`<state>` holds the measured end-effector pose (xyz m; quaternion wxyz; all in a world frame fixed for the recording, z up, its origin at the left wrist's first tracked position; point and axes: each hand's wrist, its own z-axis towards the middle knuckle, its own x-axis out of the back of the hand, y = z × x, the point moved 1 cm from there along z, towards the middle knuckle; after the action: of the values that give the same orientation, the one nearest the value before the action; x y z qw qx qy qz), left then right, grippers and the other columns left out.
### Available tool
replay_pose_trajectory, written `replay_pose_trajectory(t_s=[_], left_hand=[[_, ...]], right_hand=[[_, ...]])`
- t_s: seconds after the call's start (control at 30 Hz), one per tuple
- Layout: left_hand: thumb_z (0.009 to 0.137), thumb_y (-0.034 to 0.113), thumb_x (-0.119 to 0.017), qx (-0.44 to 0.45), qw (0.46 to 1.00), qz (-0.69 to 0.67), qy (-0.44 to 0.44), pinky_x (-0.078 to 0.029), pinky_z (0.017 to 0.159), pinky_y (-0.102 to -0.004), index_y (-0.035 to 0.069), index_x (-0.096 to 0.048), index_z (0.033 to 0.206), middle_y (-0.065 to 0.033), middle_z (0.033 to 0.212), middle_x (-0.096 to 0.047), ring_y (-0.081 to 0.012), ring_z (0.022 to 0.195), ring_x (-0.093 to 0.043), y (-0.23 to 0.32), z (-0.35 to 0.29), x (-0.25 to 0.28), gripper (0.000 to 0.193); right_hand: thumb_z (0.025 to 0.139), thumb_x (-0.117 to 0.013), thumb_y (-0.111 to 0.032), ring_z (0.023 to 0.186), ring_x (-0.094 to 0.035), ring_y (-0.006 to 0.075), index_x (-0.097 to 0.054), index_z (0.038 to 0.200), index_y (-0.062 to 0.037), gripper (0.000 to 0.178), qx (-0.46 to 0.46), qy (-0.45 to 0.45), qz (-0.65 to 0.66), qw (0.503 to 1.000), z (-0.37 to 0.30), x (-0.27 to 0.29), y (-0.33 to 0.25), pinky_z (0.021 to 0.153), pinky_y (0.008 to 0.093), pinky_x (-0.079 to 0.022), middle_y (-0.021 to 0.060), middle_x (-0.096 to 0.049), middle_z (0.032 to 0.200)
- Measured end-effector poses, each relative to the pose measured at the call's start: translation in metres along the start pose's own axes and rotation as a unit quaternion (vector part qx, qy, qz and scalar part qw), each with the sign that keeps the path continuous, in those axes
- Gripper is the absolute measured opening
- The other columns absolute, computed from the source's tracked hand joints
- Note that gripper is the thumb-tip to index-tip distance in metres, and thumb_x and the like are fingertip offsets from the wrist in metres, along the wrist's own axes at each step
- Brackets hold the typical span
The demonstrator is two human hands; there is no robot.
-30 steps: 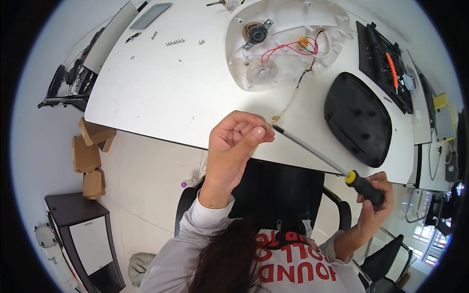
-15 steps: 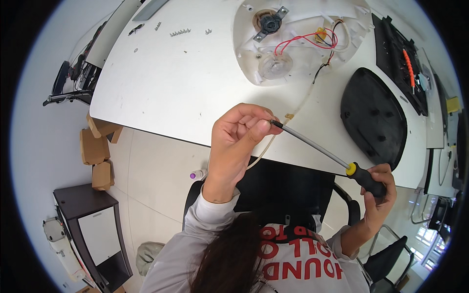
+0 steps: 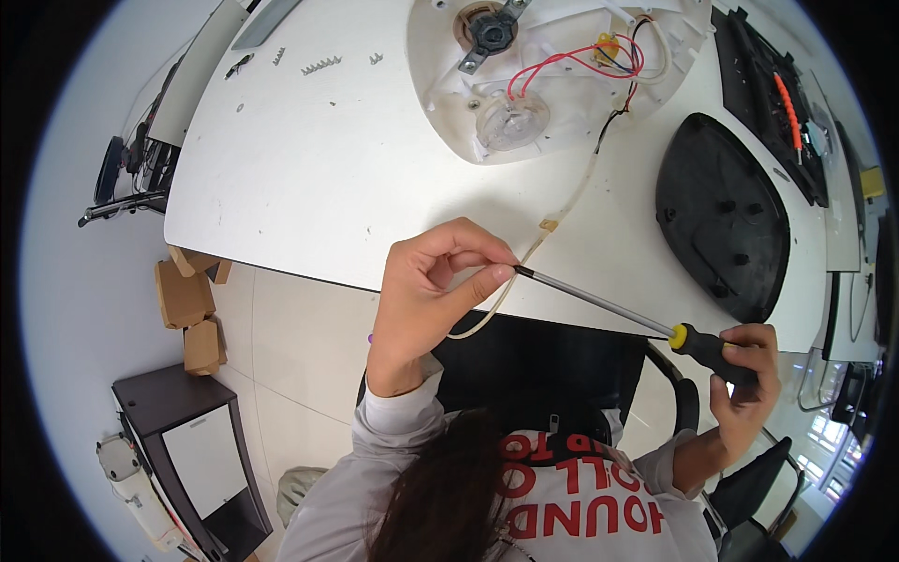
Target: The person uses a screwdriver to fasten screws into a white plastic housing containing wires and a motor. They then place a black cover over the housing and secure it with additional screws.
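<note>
My right hand (image 3: 752,382) is wrapped round the black and yellow handle of a screwdriver (image 3: 604,303), its shaft slanting up to the left. At the dark tip, the thumb and forefinger of my left hand (image 3: 423,292) are pinched together. Whatever they hold there is too small to make out. Behind the fingers, a pale cable (image 3: 573,199) runs down over the table's edge. It leads from a white plastic housing (image 3: 571,122) lying inside-up, with red and black wires, a clear round part (image 3: 512,122) and a dark round part with metal tabs (image 3: 489,33).
A black curved cover (image 3: 721,225) lies on the white table (image 3: 290,178) at the right. Several small screws (image 3: 321,66) lie at the far left. Beyond the cover sits a black tray (image 3: 763,94) with an orange tool (image 3: 787,108). A black chair (image 3: 543,370) stands below the table edge.
Both hands and the screwdriver sit a little lower in the view, the right hand also further right. The housing appears shifted up and left as the view has moved.
</note>
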<state>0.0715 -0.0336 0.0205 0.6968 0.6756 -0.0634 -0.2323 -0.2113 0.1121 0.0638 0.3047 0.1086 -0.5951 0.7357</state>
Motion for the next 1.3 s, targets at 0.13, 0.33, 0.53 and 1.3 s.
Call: replay_pose_trajectory(t_s=[0.13, 0.33, 0.53, 1.3], left_hand=[[0.071, -0.010, -0.064, 0.024, 0.999, 0.010, -0.027, -0.047, 0.072, -0.0308, -0.004, -0.061, 0.080, -0.0124, 0.078, -0.060, -0.0203, 0.078, -0.059, 0.002, 0.001, 0.003, 0.011], [0.070, -0.011, -0.064, 0.025, 0.996, 0.032, -0.078, -0.048, 0.071, -0.0312, -0.004, -0.061, 0.078, -0.0127, 0.078, -0.061, -0.0204, 0.078, -0.059, 0.001, 0.000, 0.011, 0.011], [0.069, -0.011, -0.065, 0.037, 0.999, -0.005, -0.034, -0.048, 0.070, -0.0289, -0.004, -0.061, 0.078, -0.0127, 0.078, -0.061, -0.0200, 0.078, -0.059, 0.001, 0.003, 0.008, 0.012], [0.073, 0.006, -0.068, -0.146, 0.935, 0.227, 0.232, -0.048, 0.081, -0.0342, 0.000, -0.046, 0.119, -0.0144, 0.107, -0.056, -0.0229, 0.101, -0.055, -0.008, 0.047, -0.005, 0.052]], right_hand=[[0.054, -0.063, -0.005, 0.079, -0.057, 0.0224, -0.061, 0.085, -0.0043, 0.031, 0.023, -0.022, -0.021, 0.999, 0.000, 0.006, -0.004, 0.068, 0.0287, -0.047, 0.0151, -0.056, 0.093], [0.059, -0.068, -0.010, 0.081, -0.057, 0.0247, -0.059, 0.090, -0.0039, 0.032, 0.052, -0.028, 0.014, 0.998, -0.005, 0.017, -0.011, 0.068, 0.0291, -0.047, 0.0202, -0.057, 0.096], [0.070, -0.071, -0.018, 0.084, -0.058, 0.0238, -0.055, 0.099, -0.0044, 0.036, 0.016, 0.044, 0.097, 0.994, -0.007, -0.001, -0.007, 0.070, 0.0281, -0.049, 0.0212, -0.057, 0.098], [0.073, -0.072, -0.027, 0.081, -0.060, 0.0232, -0.053, 0.097, -0.0070, 0.037, 0.143, 0.223, -0.011, 0.964, -0.013, -0.062, 0.002, 0.067, 0.0267, -0.052, 0.0209, -0.059, 0.092]])
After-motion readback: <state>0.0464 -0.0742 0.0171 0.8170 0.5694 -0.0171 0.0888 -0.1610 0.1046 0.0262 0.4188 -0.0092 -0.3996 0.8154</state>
